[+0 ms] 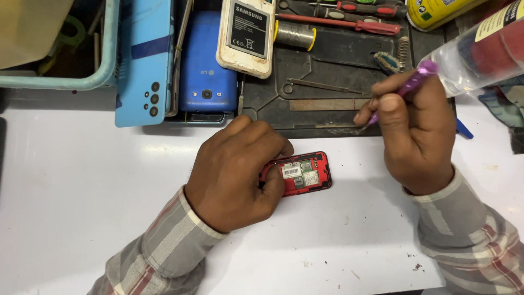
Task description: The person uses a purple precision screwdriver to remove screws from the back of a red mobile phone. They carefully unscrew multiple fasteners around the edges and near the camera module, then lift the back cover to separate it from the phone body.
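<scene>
A small red phone (pixel 305 172) lies face down on the white table with its back cover off, so the circuit board and labels show. My left hand (pixel 234 169) grips its left end, thumb and fingers curled round the case. My right hand (pixel 417 136) hovers to the right of the phone and holds a thin purple-handled screwdriver (pixel 406 87) like a pen. Its metal tip points down-left over the edge of the black mat, apart from the phone.
A black work mat (pixel 327 82) at the back holds red-handled screwdrivers (pixel 355 24), a solder spool (pixel 295 35), tweezers and a brush. Left of it lie a white phone with its battery exposed (pixel 245 35), a blue phone (pixel 204 65), a light-blue phone (pixel 143 60) and a teal basket (pixel 82 82). A clear bottle (pixel 480 54) lies at the right.
</scene>
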Tool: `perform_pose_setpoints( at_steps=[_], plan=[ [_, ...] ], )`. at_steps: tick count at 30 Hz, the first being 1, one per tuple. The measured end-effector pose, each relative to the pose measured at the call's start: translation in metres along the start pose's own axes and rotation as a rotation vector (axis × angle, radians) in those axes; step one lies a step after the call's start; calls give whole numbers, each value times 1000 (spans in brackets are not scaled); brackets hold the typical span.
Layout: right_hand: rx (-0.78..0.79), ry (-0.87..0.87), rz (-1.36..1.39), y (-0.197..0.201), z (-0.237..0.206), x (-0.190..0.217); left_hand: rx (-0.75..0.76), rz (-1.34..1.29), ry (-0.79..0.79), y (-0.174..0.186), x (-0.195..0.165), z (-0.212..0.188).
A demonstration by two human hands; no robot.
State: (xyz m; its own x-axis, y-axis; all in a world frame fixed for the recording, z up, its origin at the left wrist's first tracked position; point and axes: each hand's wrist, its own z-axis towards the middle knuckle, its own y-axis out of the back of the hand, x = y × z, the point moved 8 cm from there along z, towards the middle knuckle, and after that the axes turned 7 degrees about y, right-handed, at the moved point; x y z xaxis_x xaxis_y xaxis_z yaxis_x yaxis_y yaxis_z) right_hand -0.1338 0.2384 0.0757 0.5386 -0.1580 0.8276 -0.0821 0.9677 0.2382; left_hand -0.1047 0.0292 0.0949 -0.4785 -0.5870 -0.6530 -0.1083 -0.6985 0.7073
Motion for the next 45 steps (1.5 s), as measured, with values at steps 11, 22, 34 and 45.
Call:
perform_pose_setpoints(
  at_steps=[11,22,34,45],
  plan=[
    [415,51,-481,-16,14,-17,-19,9,-8,1,0,0],
    [576,102,-671,-28,19,-18,-139,-31,120,13,22,1],
    [519,164,-953,-34,16,-19,-173,-201,208,14,42,4],
    [368,150,-782,-17,5,-7,-136,-185,181,14,40,6]
  ],
)
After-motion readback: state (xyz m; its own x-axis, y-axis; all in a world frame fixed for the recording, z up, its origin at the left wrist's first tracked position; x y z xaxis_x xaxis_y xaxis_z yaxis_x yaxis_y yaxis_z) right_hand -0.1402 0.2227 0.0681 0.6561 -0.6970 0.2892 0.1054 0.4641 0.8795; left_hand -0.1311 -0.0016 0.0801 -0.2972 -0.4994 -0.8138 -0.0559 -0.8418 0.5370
